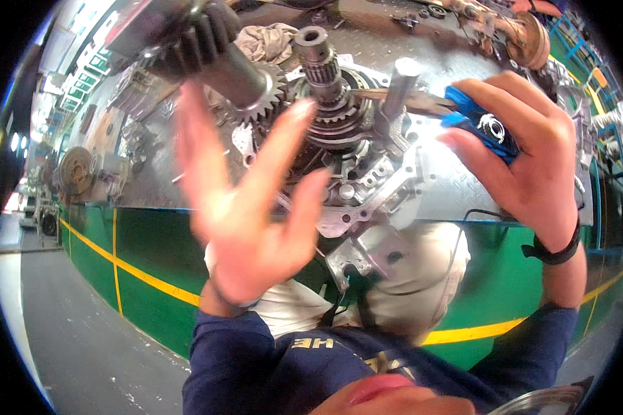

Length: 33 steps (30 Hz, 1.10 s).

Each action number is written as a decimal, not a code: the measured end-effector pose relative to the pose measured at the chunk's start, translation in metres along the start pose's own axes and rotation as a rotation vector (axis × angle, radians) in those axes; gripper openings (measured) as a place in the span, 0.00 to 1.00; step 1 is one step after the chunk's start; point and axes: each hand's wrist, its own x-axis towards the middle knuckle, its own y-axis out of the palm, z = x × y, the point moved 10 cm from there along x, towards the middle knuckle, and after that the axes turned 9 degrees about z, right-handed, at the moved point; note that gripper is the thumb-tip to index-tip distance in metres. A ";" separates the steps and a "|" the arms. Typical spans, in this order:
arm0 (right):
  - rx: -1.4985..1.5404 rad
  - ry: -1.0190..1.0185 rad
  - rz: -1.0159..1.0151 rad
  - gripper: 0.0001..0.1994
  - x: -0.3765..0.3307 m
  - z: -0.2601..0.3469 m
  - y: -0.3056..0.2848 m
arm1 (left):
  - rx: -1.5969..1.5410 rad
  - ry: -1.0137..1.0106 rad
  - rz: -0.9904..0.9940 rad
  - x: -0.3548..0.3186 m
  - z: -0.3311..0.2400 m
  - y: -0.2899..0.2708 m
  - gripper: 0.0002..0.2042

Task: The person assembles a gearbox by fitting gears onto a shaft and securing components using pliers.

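left hand [246,207] released, fingers spread, blurred, before gear shaft [325,90] | right hand [526,159] grip closed on blue handle [479,123], blade reaching toward shaft | gearbox [367,173] upright on bench [457,187]

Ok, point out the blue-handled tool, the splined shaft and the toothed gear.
blue-handled tool [481,124]: head view, on the blue grip in the right hand.
splined shaft [320,66]: head view, on its ribbed upper section.
toothed gear [268,90]: head view, on its teeth.

Blurred left hand [246,207] over gear assembly [332,117]
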 end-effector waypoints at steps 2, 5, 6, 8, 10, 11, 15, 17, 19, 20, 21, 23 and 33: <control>0.155 0.070 -0.063 0.19 -0.010 0.001 -0.012 | 0.140 -0.053 0.126 -0.011 -0.003 -0.023 0.23; 0.195 0.082 -0.208 0.17 -0.024 -0.006 -0.025 | -0.769 -0.208 -0.034 -0.032 0.024 -0.029 0.07; 0.274 0.194 -0.190 0.16 -0.033 -0.017 -0.021 | -1.056 -0.235 -0.102 -0.034 0.037 -0.024 0.04; 0.436 0.313 -0.295 0.17 -0.064 -0.039 -0.011 | -2.144 -0.488 -0.218 -0.047 0.038 0.039 0.06; 0.508 0.417 -0.402 0.18 -0.107 -0.051 -0.009 | -2.381 -0.177 -0.064 -0.042 0.005 0.053 0.12; 0.509 0.441 -0.424 0.19 -0.119 -0.057 -0.006 | -2.442 -0.064 -0.046 -0.040 -0.004 0.045 0.14; 0.986 0.389 -0.499 0.26 -0.155 -0.071 0.060 | -2.517 -0.190 -0.056 -0.055 -0.007 0.062 0.15; 0.991 0.381 -0.501 0.24 -0.155 -0.063 0.065 | -2.531 -0.223 -0.048 -0.058 -0.011 0.070 0.16; 1.008 0.360 -0.440 0.24 -0.154 -0.057 0.080 | -2.515 -0.185 -0.041 -0.064 -0.011 0.066 0.16; 1.025 0.350 -0.431 0.24 -0.154 -0.057 0.084 | -2.515 -0.166 -0.030 -0.065 -0.012 0.064 0.15; 1.021 0.345 -0.432 0.24 -0.155 -0.056 0.086 | -2.513 -0.148 -0.018 -0.066 -0.013 0.062 0.15; 1.022 0.356 -0.443 0.24 -0.154 -0.051 0.086 | -2.503 -0.120 0.000 -0.063 -0.016 0.063 0.15; 1.014 0.355 -0.403 0.25 -0.149 -0.047 0.083 | -2.562 -0.071 0.080 -0.055 -0.030 0.067 0.15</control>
